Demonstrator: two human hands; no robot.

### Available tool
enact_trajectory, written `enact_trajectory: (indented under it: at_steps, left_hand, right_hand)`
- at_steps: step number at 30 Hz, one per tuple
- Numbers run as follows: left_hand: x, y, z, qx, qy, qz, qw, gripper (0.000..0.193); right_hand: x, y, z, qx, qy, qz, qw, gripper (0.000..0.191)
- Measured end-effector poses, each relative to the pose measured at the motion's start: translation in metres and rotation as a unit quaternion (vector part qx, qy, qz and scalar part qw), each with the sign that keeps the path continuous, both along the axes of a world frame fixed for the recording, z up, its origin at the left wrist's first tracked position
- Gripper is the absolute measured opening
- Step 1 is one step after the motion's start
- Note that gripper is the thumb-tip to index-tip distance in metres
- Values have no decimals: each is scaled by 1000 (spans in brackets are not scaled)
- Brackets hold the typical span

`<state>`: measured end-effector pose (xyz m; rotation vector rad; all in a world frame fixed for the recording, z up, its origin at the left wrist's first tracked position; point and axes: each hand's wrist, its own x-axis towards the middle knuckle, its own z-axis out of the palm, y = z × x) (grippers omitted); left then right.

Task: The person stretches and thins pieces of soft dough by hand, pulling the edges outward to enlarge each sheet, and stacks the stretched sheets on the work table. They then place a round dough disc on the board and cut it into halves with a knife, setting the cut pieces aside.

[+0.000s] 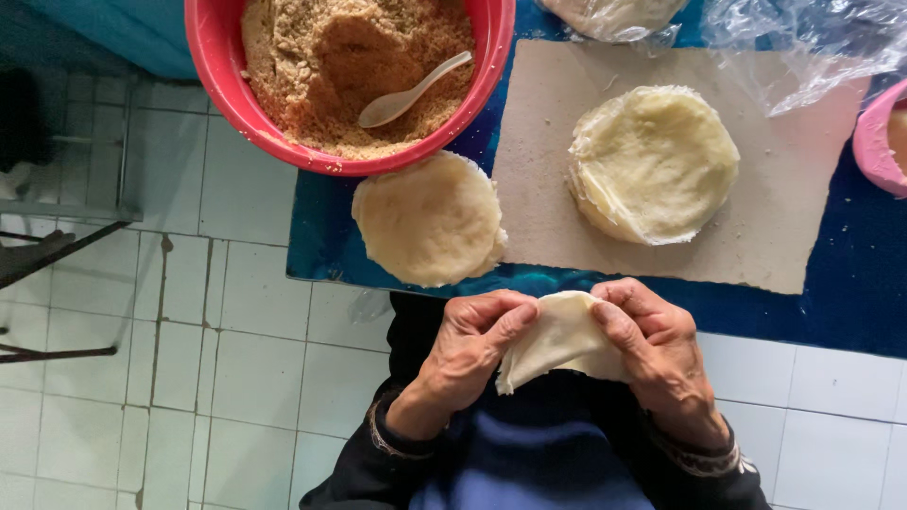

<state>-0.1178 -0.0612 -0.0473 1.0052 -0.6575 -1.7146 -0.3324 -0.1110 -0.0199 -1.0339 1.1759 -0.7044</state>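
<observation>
My left hand (470, 354) and my right hand (657, 354) both pinch a folded round of pale dough (557, 342), held over my lap just below the table's edge. The fingers of each hand press along its top seam. On the blue table (850, 283) sits a stack of dough rounds (432, 219) near the edge, and a second stack (654, 162) rests on a sheet of brown paper (794, 227). A red bowl (213, 57) holds brown crumbly filling (321, 57) with a white plastic spoon (408, 93) lying in it.
A pink bowl (877, 142) shows at the right edge. Clear plastic wrap (803, 38) lies at the top right, and another dough pile in plastic (614, 14) at the top. White floor tiles (236, 359) and a dark metal frame (57, 246) are at the left.
</observation>
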Motion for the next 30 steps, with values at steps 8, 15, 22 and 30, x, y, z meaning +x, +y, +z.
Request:
enact_trajectory:
  at_steps: [8, 15, 22, 30]
  left_hand:
    - [-16, 10, -2, 61, 148, 45, 986, 30]
    - [-22, 15, 5, -60, -20, 19, 998, 24]
    - [-19, 18, -4, -40, 58, -19, 997, 22]
    - [-26, 12, -8, 94, 281, 45, 954, 32]
  right_hand:
    - [14, 24, 28, -463, 264, 5, 846, 30]
    - [17, 34, 10, -171, 108, 4, 979, 49]
    - [-7, 37, -10, 13, -66, 29, 997, 24]
    - [-12, 37, -21, 114, -185, -10, 976, 27]
